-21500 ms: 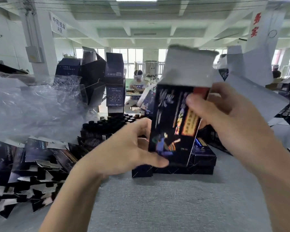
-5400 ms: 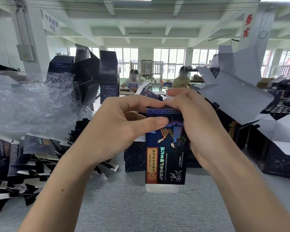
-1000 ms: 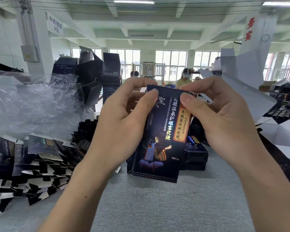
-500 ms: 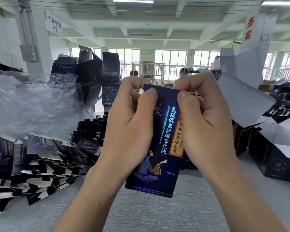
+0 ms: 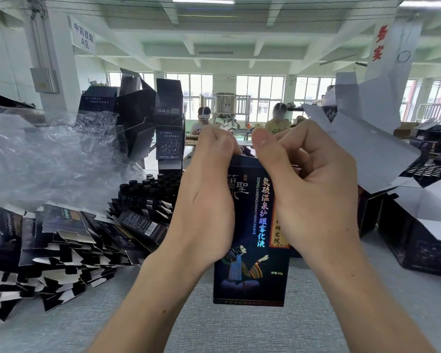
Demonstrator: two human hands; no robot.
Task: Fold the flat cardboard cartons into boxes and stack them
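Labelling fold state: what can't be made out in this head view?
Head view: top flaps of the dark blue printed cardboard carton, hidden under the left hand and right hand; tucked or not, cannot tell.
Head view: pile of flat dark cardboard cartons, cut off by the left edge; count unclear.
Head view: black-capped bottles, small, partly behind the left hand.

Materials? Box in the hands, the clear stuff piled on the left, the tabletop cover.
Box: printed paperboard, glossy dark coat with iridescent lettering; the flat blanks show plain grey-white undersides.
Clear pile: thin plastic film, crinkled, translucent, catching highlights.
Tabletop: looks like grey woven fabric or felt, matte with a fine texture; cannot tell which.
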